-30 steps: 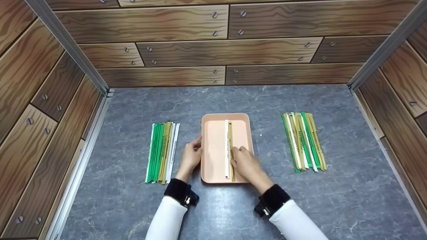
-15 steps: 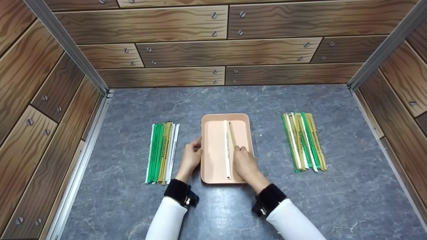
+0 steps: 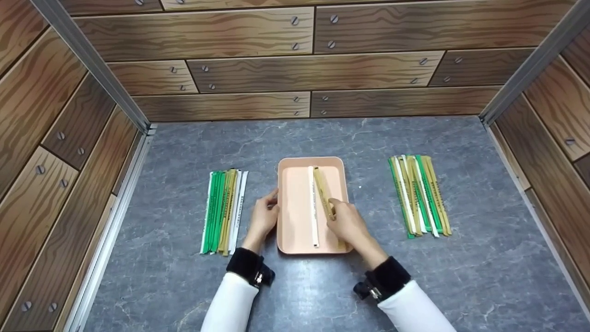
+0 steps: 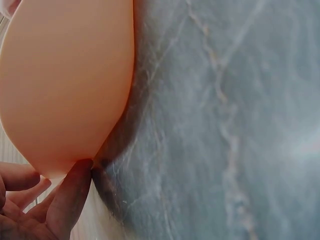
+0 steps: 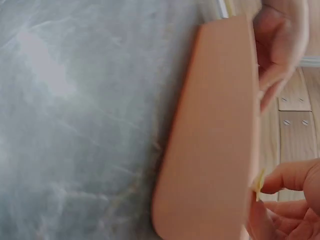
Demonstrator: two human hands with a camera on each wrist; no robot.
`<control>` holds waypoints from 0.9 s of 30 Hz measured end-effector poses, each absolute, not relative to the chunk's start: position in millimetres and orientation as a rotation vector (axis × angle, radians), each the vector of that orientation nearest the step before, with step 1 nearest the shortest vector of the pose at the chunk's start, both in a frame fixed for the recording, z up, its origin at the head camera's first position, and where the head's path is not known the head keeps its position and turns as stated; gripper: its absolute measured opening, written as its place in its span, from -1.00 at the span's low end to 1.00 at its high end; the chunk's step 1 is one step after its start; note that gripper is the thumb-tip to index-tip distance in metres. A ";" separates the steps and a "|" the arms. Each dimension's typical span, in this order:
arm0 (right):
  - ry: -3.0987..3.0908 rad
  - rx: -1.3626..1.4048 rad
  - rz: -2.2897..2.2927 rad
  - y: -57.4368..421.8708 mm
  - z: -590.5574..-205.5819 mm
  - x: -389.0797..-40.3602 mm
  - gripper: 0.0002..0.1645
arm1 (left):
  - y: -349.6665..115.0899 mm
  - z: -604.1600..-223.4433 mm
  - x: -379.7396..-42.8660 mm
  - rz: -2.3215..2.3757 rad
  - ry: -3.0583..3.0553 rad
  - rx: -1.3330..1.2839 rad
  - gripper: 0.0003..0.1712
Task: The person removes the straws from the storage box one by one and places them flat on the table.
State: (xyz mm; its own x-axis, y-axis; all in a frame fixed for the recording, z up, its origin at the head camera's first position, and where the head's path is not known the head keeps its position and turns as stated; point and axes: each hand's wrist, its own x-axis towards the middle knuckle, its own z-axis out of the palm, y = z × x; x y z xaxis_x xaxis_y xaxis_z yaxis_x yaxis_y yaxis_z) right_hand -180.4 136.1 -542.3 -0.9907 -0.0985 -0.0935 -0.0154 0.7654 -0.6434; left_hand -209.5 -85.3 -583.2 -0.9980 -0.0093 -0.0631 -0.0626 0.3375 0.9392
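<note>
A pink-orange tray [image 3: 295,205] lies in the middle of the table. My left hand [image 3: 265,214] grips its left edge; in the left wrist view thumb and fingers [image 4: 70,200] pinch the wall. Inside the tray, a white wrapped straw [image 3: 314,207] runs lengthwise. To its right is a tan wrapped straw [image 3: 321,182], slanted with its near end further right. My right hand [image 3: 348,223] pinches this tan straw over the tray's right side and hides part of it. In the right wrist view a bit of yellowish wrapper [image 5: 258,184] shows between the fingertips.
Left of the tray lies a row of green, tan and white wrapped straws [image 3: 223,212]. Another mixed bunch [image 3: 420,196] lies to the right. Wood-patterned walls [image 3: 258,76] with metal corner rails enclose the grey marbled table [image 3: 295,138] on the back and both sides.
My right hand has drawn the tan straw's near end rightward, so it now slants away from the white straw. The white straw has shifted slightly. My left hand stays put.
</note>
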 end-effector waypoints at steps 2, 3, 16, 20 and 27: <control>2.833 -0.103 -1.086 141.3 -538.1 -179.0 -0.34 | -85.3 -582.5 -209.8 1.778 2.521 -0.084 -0.41; 2.837 -0.109 -1.111 144.4 -536.4 -178.4 -0.37 | -85.3 -582.4 -210.1 1.777 2.521 -0.087 -0.41; 2.961 -0.016 -1.108 211.4 -527.3 -183.5 -0.37 | -85.8 -582.4 -209.2 1.751 2.530 -0.075 -0.41; 3.003 0.061 -1.038 238.2 -528.7 -183.8 -0.38 | -86.4 -582.4 -210.1 1.742 2.523 -0.073 -0.43; 3.003 0.257 -0.829 284.1 -534.2 -183.6 -0.41 | -86.3 -580.6 -209.6 1.749 2.504 -0.089 -0.44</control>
